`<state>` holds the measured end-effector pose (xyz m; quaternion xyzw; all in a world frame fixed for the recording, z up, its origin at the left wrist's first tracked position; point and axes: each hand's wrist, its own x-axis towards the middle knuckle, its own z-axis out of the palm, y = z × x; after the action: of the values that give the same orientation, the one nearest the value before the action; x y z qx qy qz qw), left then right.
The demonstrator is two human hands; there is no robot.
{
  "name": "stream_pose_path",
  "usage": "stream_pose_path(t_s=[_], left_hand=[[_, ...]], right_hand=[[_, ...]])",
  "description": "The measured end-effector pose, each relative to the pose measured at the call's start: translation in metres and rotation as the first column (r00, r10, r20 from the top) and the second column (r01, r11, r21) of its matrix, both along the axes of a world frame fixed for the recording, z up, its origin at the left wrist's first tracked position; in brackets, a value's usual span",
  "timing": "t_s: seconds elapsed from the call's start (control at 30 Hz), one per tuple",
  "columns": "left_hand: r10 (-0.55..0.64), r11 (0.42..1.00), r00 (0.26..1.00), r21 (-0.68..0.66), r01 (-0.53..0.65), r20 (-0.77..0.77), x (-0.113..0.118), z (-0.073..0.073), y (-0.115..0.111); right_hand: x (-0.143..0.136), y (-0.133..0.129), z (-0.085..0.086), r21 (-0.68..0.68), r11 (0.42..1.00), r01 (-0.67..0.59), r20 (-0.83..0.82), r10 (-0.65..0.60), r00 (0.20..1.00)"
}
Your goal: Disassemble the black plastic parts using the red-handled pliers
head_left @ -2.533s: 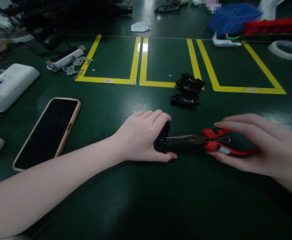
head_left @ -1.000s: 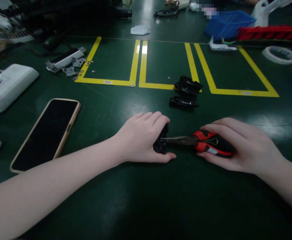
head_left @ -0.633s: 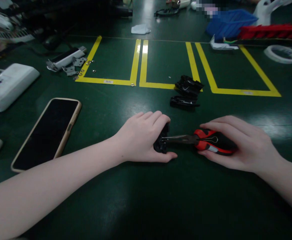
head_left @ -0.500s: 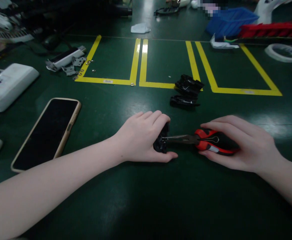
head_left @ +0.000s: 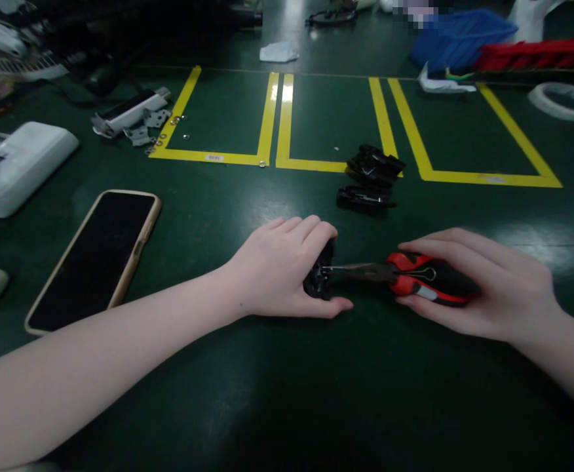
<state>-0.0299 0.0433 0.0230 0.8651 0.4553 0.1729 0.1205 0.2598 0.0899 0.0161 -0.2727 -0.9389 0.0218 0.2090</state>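
Note:
My left hand (head_left: 287, 269) is closed around a black plastic part (head_left: 319, 283), pressing it down near the middle of the green table (head_left: 277, 393). Most of that part is hidden under the palm and fingers. Red-and-black long-nose pliers (head_left: 409, 275) lie in the grasp of my right hand (head_left: 493, 282), fingers around both handles. Their narrow jaws point left, with the tips at the black part's right side. Whether the tips pinch anything there is too small to tell. Beyond my hands rest more black plastic parts (head_left: 373, 167).
A phone (head_left: 95, 259) lies left of my forearm, near a white device (head_left: 31, 167). Yellow tape (head_left: 218, 157) outlines areas farther back, with small metal rings and brackets (head_left: 139, 136) at the left. A blue bin (head_left: 459, 39) and a tape roll (head_left: 565, 101) sit at back right.
The plier handles have spread slightly wider, and my right hand has shifted a little to the right. The whole view has also drifted slightly; my left hand keeps its hold.

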Motion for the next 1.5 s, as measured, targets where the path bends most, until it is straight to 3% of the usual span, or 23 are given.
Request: stream_pose_path(t_s=[0.2,0.4,0.73,0.97,1.1,1.27,1.5], left_hand=[[-0.002,1.0,1.0,-0.005,0.002,-0.01,-0.001,0.001,0.0],[0.004,1.0,1.0,-0.004,-0.004,-0.016,0.0,0.001,0.0],[0.011,1.0,1.0,0.005,-0.011,0.007,-0.001,-0.001,0.001],[0.012,1.0,1.0,-0.016,-0.011,0.02,0.0,-0.001,0.001],[0.012,1.0,1.0,-0.012,-0.011,0.026,0.0,-0.001,0.001],[0.001,1.0,1.0,-0.013,-0.001,0.014,-0.001,-0.001,0.001],[-0.027,0.999,0.998,-0.028,0.025,-0.053,-0.001,0.004,0.001]], right_hand=[[0.001,0.001,0.002,0.016,1.0,0.004,0.021,-0.004,1.0],[0.006,0.011,-0.001,0.041,0.992,-0.116,-0.002,0.116,0.993],[0.0,-0.001,0.002,0.013,1.0,-0.019,0.031,0.018,0.999],[0.004,0.007,0.003,0.144,0.982,-0.125,0.042,0.12,0.992],[0.005,0.009,0.005,0.155,0.984,-0.091,0.066,0.082,0.994],[0.007,0.012,0.005,0.205,0.968,-0.144,0.08,0.13,0.988],[0.004,0.01,0.006,0.18,0.977,-0.119,0.091,0.103,0.99]])
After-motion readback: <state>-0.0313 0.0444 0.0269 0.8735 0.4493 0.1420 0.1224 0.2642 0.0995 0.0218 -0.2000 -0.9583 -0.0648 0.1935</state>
